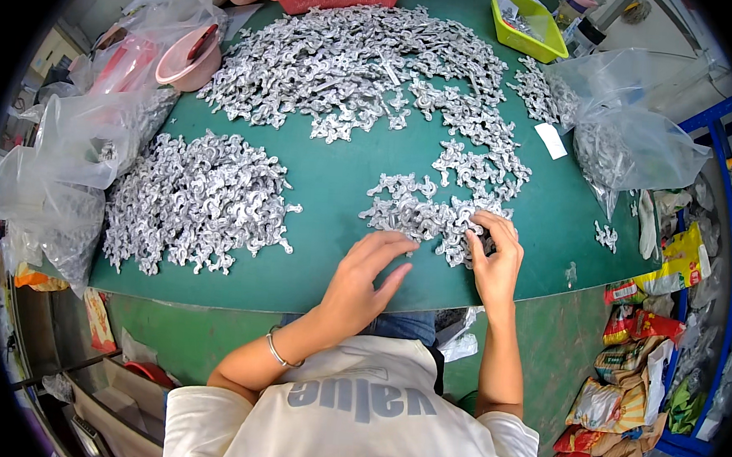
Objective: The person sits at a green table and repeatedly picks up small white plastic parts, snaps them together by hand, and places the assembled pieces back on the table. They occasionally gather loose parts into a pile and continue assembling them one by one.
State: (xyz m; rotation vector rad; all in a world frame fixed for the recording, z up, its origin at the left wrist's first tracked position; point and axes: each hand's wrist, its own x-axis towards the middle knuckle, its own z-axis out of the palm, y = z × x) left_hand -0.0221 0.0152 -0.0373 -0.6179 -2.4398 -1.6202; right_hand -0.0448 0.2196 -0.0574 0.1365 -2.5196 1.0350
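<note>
Small grey metal castings with curved, branching arms lie in heaps on a green table (pixel 327 172). My left hand (pixel 367 275) is at the near edge of a small pile of castings (pixel 405 206), its fingers stretched out and thumb apart; I see nothing held in it. At the right end of that pile my right hand (pixel 497 257) bends its thumb and fingers around a grey metal casting (pixel 460 226), partly hidden by the fingers. A broad heap (pixel 196 201) lies to the left, and a larger one (pixel 334 59) spreads across the far side.
At the back stand a red tray (pixel 292 2) and a yellow-green basket (pixel 524 44). A pink bowl (pixel 179 70) sits at far left, beside clear plastic bags (pixel 69 152). Another filled bag (pixel 614 151), a white paper slip (pixel 550 141) and a loose casting (pixel 606 236) are on the right.
</note>
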